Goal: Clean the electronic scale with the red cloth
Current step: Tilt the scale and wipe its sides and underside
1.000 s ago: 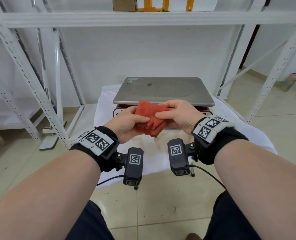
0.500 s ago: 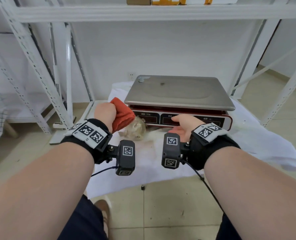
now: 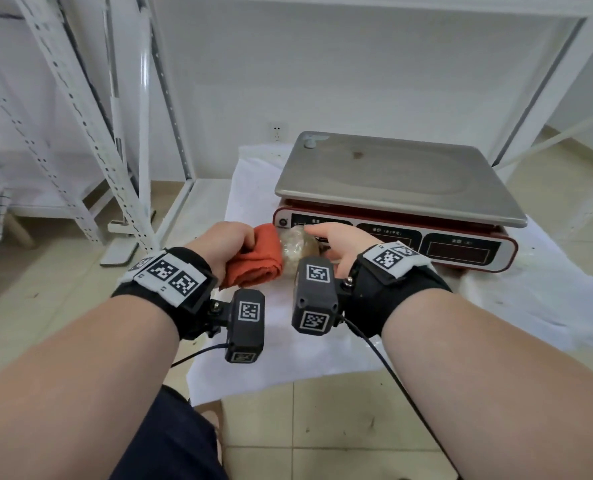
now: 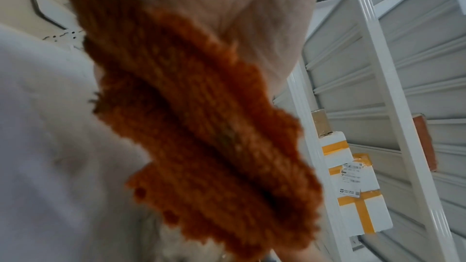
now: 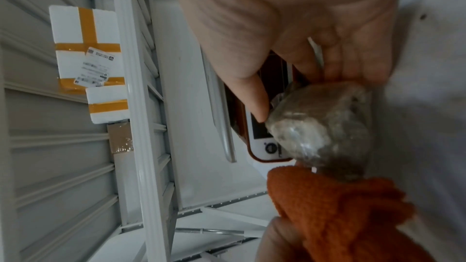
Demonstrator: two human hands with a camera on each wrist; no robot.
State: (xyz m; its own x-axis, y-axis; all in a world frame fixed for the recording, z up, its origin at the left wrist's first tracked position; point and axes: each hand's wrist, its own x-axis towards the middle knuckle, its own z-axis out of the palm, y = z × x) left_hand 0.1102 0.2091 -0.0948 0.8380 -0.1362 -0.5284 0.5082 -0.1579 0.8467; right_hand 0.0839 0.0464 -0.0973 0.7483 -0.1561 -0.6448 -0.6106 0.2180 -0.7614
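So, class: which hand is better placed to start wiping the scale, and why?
Left. The left hand already grips the cloth beside the scale; the right hand is at a wrapped lump.

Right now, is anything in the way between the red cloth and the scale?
Yes. A plastic-wrapped lump sits right in front of the scale, between it and the red cloth in the left hand. The right hand is reaching around it.
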